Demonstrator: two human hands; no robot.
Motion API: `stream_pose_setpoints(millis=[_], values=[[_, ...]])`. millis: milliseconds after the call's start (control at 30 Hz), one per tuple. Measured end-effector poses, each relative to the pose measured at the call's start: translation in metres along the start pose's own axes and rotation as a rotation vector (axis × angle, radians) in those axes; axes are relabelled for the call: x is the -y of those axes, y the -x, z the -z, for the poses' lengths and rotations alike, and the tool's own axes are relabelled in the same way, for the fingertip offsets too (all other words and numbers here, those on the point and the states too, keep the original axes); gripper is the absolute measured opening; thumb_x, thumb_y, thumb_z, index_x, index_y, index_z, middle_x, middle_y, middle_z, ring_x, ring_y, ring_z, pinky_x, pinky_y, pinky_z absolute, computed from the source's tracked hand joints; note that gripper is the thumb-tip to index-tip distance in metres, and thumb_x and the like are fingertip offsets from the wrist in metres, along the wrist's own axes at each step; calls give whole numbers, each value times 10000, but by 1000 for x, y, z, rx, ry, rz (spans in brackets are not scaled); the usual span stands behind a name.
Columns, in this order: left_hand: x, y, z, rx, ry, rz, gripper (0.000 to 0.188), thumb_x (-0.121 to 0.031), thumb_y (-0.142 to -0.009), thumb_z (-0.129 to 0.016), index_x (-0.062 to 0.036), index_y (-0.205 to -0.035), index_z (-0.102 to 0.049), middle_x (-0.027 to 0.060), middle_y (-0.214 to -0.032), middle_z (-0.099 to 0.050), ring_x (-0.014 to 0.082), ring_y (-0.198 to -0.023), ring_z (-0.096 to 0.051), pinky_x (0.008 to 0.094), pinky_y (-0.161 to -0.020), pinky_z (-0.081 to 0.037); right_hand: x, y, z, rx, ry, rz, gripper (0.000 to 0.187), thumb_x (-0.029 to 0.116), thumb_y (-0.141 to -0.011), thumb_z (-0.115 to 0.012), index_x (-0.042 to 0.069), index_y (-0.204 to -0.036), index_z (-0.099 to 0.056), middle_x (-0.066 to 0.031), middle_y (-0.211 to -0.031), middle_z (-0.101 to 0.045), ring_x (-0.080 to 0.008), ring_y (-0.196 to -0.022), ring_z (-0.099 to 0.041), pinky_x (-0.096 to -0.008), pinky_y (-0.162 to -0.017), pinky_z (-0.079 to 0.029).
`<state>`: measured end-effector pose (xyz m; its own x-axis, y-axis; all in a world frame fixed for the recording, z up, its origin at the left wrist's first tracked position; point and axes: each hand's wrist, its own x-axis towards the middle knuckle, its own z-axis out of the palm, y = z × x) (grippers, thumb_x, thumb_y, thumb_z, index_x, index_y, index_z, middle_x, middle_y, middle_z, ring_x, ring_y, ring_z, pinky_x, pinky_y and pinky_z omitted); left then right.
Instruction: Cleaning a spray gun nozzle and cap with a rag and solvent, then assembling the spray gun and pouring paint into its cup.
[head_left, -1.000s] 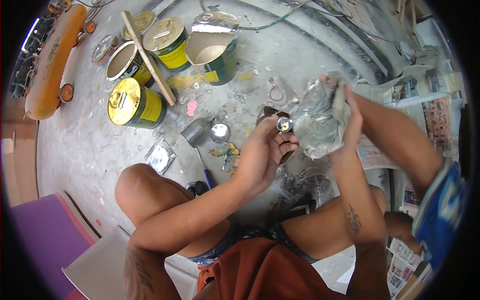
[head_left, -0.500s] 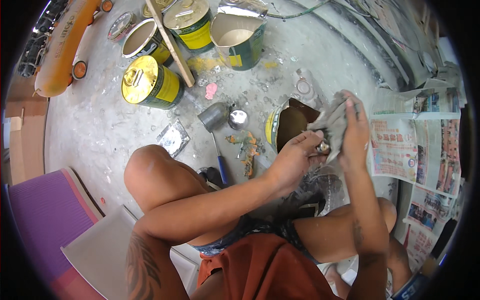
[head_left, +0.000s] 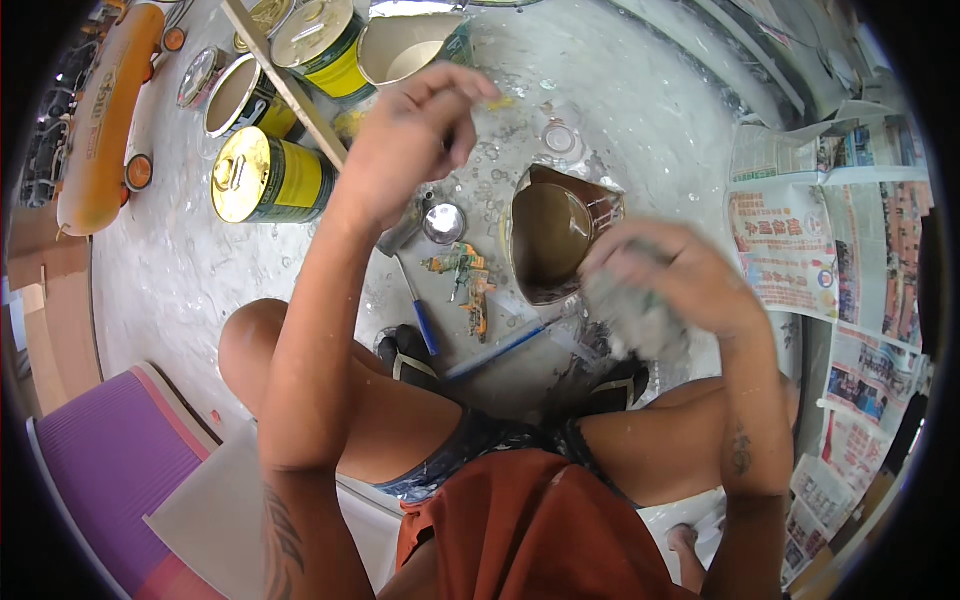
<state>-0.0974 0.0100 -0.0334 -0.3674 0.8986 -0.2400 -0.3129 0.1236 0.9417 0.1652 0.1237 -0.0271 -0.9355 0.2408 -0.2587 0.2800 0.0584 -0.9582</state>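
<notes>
Your right hand (head_left: 690,275) is bent around a crumpled grey rag (head_left: 642,318) and grips it. The hand is blurry. The rag hangs just beside the open can (head_left: 530,195), on its right, and I cannot tell if they touch. Brown liquid (head_left: 558,230) sits inside the can.

Your left hand (head_left: 405,140) is up high, well apart from the rag, with its fingers half bent. It is blurry too, so I cannot tell if it has something small in it.

Between your arms, on the floor (head_left: 660,130), lies an orange and green spray gun (head_left: 463,268). Near it are a shiny round cup (head_left: 444,222), a grey cup (head_left: 404,234), a screwdriver (head_left: 425,330) with a blue handle and a long blue stick (head_left: 505,350).

Farther out, on your left, a yellow and green can (head_left: 302,185) stands near a wooden stick (head_left: 283,82) and an orange air tank (head_left: 110,125). Newspaper sheets (head_left: 780,235) lie on your right.
</notes>
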Motion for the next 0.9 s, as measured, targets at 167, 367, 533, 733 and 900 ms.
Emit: stream_pose_setpoints(millis=[167,367,533,733,900], values=[[31,5,-4,-114,-1302,-416,118,-109,-971,-513,-83,-1036,-608,194,-624,-566,358,-565,-567,442,-572,-437,-59,23,-55,522,395,-222,277,236,-963,-566,34,-1147,-614,-183,-1085,-685,-350,-979,-664,-413,-868,-512],[21,15,-1,-165,-1236,-319,117,-110,-969,-524,-49,-1028,-605,234,-700,-593,395,-653,-586,447,-615,-448,-104,54,-74,848,911,-512,300,285,-931,-579,15,-930,-711,-208,-894,-698,-413,-860,-664,-483,-765,-526],[29,42,-25,250,-815,-191,188,-152,-992,-529,-11,-1004,-653,95,-740,-653,210,-667,-639,355,-633,-492,-92,45,-73,728,909,-444,103,61,-747,-645,25,-780,-736,-186,-878,-709,-356,-815,-697,-447,-680,-548],[11,98,-78,838,-73,42,165,-137,-964,-629,-3,-876,-671,62,-784,-645,136,-669,-594,265,-596,-454,-88,43,-78,491,928,-127,38,67,-700,-677,35,-680,-681,-165,-765,-694,-335,-757,-698,-445,-631,-543],[11,95,-83,885,11,-20,81,-2,-933,-598,-12,-997,-647,113,-998,-594,185,-783,-598,297,-617,-447,-58,33,-80,637,671,-542,46,87,-741,-676,46,-760,-686,-145,-752,-680,-323,-753,-697,-427,-648,-554]])
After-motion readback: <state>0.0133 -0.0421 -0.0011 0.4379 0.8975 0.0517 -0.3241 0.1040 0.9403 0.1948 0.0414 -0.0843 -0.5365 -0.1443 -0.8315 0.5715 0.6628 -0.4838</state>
